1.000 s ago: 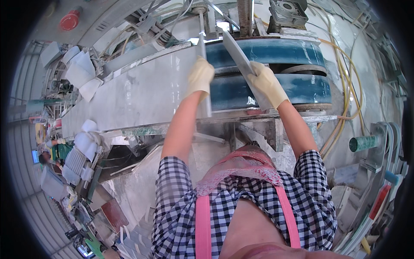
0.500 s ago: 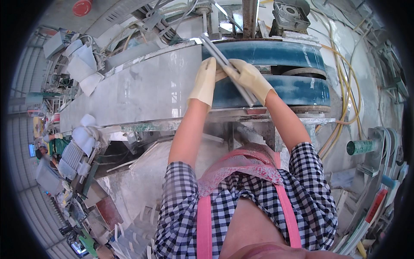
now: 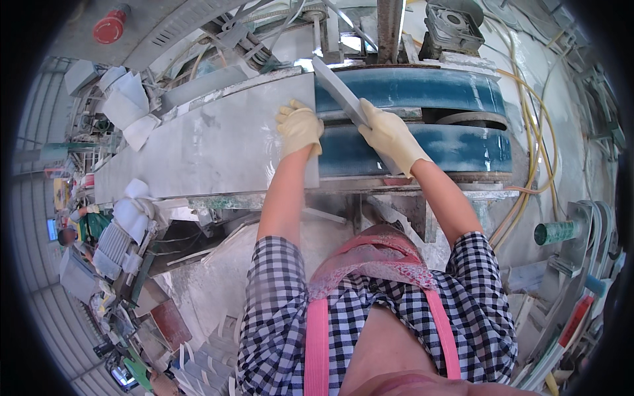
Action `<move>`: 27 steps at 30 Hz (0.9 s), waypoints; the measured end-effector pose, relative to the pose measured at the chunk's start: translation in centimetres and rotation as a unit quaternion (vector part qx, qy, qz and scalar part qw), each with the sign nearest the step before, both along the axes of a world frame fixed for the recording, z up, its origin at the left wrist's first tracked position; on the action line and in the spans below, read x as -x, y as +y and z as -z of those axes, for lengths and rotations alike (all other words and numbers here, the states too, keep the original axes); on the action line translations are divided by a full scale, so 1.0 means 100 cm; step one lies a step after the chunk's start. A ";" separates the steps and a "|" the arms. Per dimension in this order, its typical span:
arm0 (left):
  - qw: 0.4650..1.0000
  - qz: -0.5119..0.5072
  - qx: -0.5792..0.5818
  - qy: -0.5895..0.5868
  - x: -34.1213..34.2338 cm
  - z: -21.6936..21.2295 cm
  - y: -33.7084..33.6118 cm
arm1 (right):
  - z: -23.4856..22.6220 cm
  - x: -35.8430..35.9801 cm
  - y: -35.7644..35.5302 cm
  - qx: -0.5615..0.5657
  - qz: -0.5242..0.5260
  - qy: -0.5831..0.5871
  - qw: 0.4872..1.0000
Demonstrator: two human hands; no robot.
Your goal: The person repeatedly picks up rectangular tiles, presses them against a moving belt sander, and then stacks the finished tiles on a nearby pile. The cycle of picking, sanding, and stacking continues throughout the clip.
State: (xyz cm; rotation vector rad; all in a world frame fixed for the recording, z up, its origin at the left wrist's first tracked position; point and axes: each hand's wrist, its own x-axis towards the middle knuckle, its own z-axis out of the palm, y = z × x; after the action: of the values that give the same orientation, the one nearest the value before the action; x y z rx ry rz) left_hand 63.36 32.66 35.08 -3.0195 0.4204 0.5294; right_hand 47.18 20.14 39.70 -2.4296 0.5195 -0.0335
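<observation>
A cream rubber glove covers each hand. My right hand [image 3: 394, 134] grips a long, flat grey strip [image 3: 338, 89] by its middle, the thumb side toward its upper edge. The strip is tilted from upper left to lower right above two blue belts [image 3: 422, 89]. To its left, my left hand [image 3: 299, 129] rests at the right end of a broad pale-grey plate [image 3: 211, 135]. Its fingers are partly bent and apart, and I see nothing held in them. The palm of the left hand and the fingertips of the right hand are hidden.
An emergency-stop button [image 3: 111, 26] sits on a grey housing at upper left. A motor-like unit [image 3: 452, 30] stands behind the belts. Yellow hoses [image 3: 538, 125] hang on the right, beside a green cylinder [image 3: 558, 232]. Far left, a person [image 3: 89, 224] is among machinery.
My left hand has let go of the strip and moved left onto the plate's end. My right hand still holds the strip, now turned so its broad face shows.
</observation>
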 end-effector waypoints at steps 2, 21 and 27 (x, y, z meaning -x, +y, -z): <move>0.997 -0.001 0.080 0.007 -0.005 -0.010 0.003 | -0.001 -0.003 -0.005 0.000 -0.019 0.000 1.000; 0.857 0.010 0.513 -0.039 0.024 -0.034 0.033 | -0.029 -0.021 0.006 0.077 -0.026 0.034 0.996; 0.989 -0.010 0.004 -0.146 -0.023 -0.008 0.073 | -0.035 -0.028 0.010 0.053 0.023 0.077 0.995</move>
State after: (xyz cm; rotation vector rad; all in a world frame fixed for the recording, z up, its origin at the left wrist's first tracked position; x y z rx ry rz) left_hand 65.67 39.95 35.90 -3.0418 0.3750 0.0809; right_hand 49.98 21.16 43.16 -2.5370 0.6570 0.1104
